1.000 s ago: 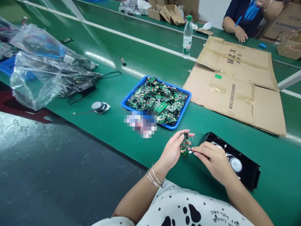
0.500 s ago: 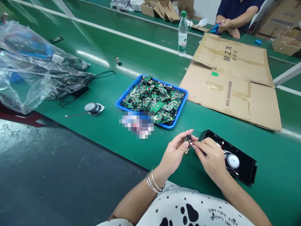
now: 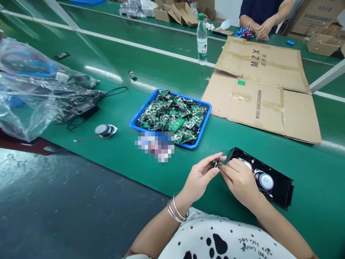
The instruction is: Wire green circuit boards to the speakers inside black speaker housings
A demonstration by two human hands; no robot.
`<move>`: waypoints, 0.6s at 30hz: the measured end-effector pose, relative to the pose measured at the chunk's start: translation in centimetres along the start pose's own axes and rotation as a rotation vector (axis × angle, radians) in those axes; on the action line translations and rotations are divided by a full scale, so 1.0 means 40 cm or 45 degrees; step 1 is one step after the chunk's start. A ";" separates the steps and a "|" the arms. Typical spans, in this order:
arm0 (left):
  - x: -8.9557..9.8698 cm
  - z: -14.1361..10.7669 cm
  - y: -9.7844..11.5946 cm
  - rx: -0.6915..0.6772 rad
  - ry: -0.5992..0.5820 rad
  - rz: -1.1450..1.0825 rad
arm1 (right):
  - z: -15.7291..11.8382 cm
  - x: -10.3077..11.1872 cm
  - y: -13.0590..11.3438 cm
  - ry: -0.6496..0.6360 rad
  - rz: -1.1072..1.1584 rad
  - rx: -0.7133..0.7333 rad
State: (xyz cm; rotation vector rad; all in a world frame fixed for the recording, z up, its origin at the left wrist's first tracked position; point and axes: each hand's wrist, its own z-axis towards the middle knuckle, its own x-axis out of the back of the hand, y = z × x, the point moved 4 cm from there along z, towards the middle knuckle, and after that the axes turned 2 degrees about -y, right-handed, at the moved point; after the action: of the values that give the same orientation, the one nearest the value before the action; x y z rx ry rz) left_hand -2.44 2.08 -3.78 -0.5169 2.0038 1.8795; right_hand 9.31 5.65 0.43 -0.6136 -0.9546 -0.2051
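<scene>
fingers of the left hand (image 3: 198, 177) pinched a small circuit board (image 3: 216, 163) over the tabletop (image 3: 118, 154), toward its near edge; the right hand (image 3: 241, 181) met it there, its grip hidden. beside lay a black casing (image 3: 281, 189); beyond, a blue tray (image 3: 205, 126) of boards (image 3: 175, 117), then a bottle (image 3: 202, 41).

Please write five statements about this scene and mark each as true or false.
1. The left hand holds a small circuit board. True.
2. The right hand is close to that board. True.
3. The bottle has a red cap. False: the bottle has a green cap.
4. The blue tray holds many circuit boards. True.
5. The loose speaker lies inside the blue tray. False: the loose speaker lies on the green table, apart from the tray.
</scene>
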 end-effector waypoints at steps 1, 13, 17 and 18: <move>-0.001 -0.002 -0.001 0.001 -0.012 0.013 | 0.000 0.000 -0.001 0.006 0.003 0.006; 0.024 0.005 -0.003 0.131 -0.063 0.228 | -0.017 0.000 0.006 0.106 0.009 -0.014; 0.025 0.007 0.029 0.229 -0.205 0.690 | -0.047 0.021 0.021 0.061 0.078 -0.033; 0.025 0.007 0.033 0.249 -0.224 0.783 | -0.061 0.034 0.029 0.052 0.099 -0.054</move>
State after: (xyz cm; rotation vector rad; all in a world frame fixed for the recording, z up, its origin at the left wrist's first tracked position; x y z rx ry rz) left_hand -3.95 2.41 -3.13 0.3508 2.3595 1.9154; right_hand 12.31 5.34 0.03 -0.6822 -0.8867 -0.1683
